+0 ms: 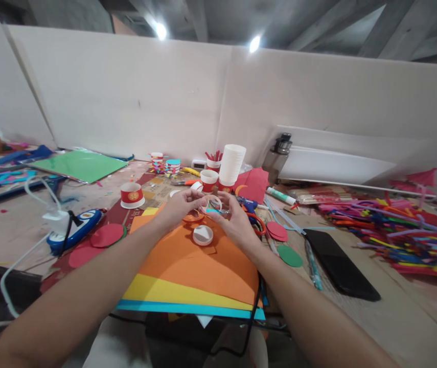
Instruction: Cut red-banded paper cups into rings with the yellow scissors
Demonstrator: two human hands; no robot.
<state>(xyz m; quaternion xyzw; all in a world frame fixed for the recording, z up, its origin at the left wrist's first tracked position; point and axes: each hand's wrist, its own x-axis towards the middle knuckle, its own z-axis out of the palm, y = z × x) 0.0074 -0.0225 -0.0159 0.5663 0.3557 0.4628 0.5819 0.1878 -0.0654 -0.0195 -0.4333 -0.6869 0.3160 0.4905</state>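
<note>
My left hand [180, 208] and my right hand [236, 221] meet above a stack of coloured paper. Between their fingertips they pinch a small pale ring-shaped piece [214, 201] with a bit of light blue at its lower edge; its exact kind is hard to make out. Just below lies a round white paper-cup base [203, 235] on the orange paper [199, 266]. An orange cut-out piece [193, 217] is partly visible under my left fingers. Orange-handled scissors [257, 223] lie beside my right hand.
Behind the hands stand stacked white cups [232, 161] and a red-and-white cup [209, 179]. Another such cup [132, 196] and a blue glue gun or power strip [74, 232] sit left. A black phone [341, 266] and many pipe cleaners [402, 230] lie right.
</note>
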